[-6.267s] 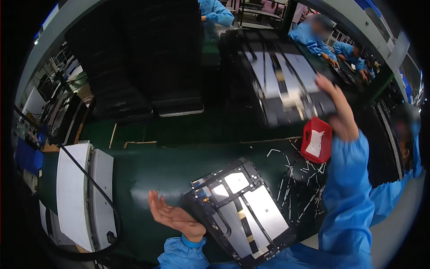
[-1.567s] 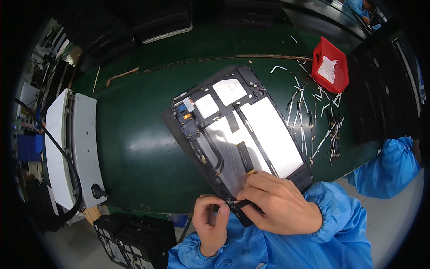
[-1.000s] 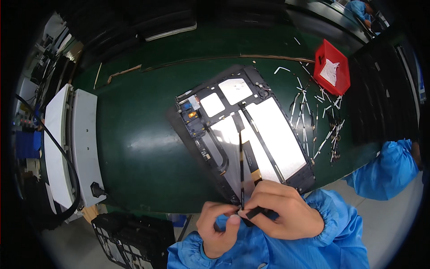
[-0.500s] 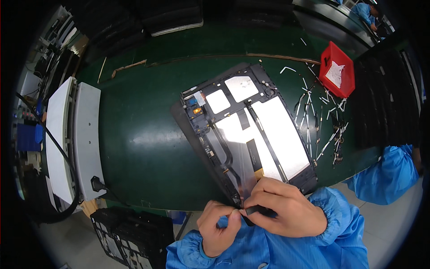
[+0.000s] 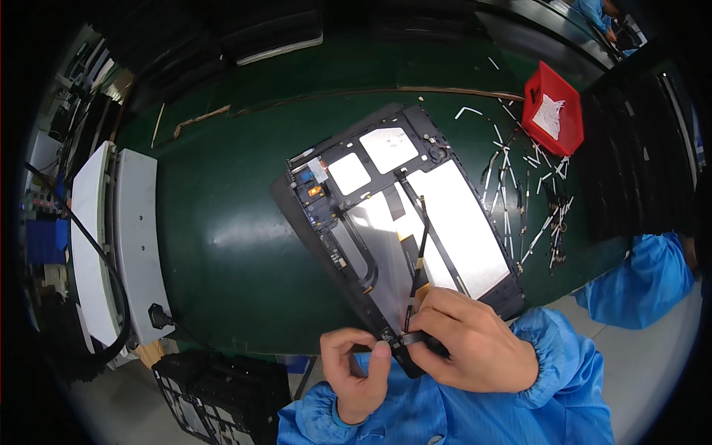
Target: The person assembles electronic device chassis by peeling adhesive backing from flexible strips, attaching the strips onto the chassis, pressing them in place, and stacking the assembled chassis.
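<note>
A black flat tablet-like housing [image 5: 326,231] with silver panels lies tilted on the bench, its near end by my hands. My right hand [image 5: 475,345] is closed at its lower edge, thumb and fingers pinching a thin black ribbon cable [image 5: 423,237] with gold patches. The cable stands out across the silver panel, its far end loose. A dark strip-like piece also shows between these fingers; its kind I cannot make out. My left hand [image 5: 356,374] is at the housing's lower left corner, thumb and forefinger tips together; anything between them is hidden.
On the right, a red bin [image 5: 555,111] holds white scraps, with loose white strips [image 5: 506,215] and dark cable pieces [image 5: 558,252] beside it. At left stands a white-grey device [image 5: 139,245] with a black plug [image 5: 159,317]. Black housings [image 5: 222,393] are stacked below the bench. A co-worker's blue sleeve [image 5: 641,285] is at right.
The ribbon cable has come up off the housing's left side and now crosses the silver panel. My left fingertips have drawn slightly left, away from the right hand. The view has shifted a little.
</note>
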A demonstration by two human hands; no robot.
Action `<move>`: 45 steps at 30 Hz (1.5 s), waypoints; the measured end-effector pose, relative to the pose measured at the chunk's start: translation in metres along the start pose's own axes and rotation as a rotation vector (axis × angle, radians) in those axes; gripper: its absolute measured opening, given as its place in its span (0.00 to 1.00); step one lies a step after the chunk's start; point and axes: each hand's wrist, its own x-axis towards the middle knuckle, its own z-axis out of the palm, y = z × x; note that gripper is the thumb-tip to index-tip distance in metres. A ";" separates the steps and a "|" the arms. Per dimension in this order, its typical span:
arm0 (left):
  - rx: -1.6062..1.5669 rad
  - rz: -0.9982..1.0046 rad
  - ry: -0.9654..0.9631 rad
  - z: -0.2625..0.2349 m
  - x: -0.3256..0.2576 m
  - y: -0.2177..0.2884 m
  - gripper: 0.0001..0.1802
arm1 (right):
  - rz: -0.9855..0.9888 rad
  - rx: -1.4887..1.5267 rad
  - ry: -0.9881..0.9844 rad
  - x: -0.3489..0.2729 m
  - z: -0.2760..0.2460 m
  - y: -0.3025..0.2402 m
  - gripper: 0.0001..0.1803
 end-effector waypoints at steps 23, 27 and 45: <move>0.016 -0.038 -0.015 -0.003 0.000 -0.001 0.14 | 0.036 0.007 -0.035 -0.003 0.004 -0.001 0.12; 0.041 -0.022 -0.014 -0.004 -0.001 -0.005 0.13 | 0.027 0.011 0.014 -0.005 0.008 -0.001 0.13; -0.013 -0.055 -0.140 -0.013 0.011 -0.004 0.15 | 0.043 0.100 -0.099 -0.002 -0.002 -0.005 0.13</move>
